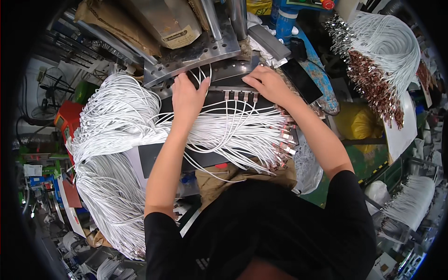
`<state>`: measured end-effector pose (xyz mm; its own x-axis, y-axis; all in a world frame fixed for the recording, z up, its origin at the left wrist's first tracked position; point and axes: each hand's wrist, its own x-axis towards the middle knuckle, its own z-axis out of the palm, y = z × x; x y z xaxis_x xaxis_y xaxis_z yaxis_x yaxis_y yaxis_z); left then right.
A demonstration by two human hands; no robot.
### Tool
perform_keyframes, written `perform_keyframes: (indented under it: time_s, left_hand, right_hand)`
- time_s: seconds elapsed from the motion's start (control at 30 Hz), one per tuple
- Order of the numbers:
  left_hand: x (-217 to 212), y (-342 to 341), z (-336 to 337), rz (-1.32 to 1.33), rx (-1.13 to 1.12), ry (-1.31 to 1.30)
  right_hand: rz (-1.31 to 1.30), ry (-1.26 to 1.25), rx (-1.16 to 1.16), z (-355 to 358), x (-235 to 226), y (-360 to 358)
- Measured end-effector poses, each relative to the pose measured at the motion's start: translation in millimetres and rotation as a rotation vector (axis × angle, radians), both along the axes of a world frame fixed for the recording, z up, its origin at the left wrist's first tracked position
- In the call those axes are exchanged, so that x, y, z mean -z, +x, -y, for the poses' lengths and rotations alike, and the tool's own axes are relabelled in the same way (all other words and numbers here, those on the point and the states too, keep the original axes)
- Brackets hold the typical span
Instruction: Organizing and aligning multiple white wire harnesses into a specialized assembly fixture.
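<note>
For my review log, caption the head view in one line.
Left hand and right hand at a metal machine, with white cables bundled nearby.

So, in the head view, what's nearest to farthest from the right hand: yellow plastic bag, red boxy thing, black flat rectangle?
1. Black flat rectangle, beside the right hand
2. Yellow plastic bag, farther right, lower
3. Red boxy thing, far left

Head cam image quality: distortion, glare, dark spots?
Head view throughout: fisheye bending and black corners; sheen on the perforated metal plate; white cables at left very bright, yet strands readable; black shirt shows little detail.
</note>
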<state>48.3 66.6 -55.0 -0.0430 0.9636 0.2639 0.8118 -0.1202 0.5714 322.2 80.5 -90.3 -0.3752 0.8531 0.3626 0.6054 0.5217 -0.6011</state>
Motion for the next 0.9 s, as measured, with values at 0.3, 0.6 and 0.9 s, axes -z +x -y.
perform_keyframes:
  time_s: [0.3, 0.6, 0.9]
  left_hand:
    - [34, -14, -57, -0.017, -0.092, -0.123]
    - [30, -23, -18, 1.127, 0.047, -0.634]
    - [33, -30, -10, 1.079, -0.07, -0.605]
  right_hand:
    - [0.051, -0.071, 0.017, 0, -10, -14]
    - [0.082, 0.391, 0.047, -65, -11, -54]
    - [0.099, 0.295, 0.283, -186, -19, -132]
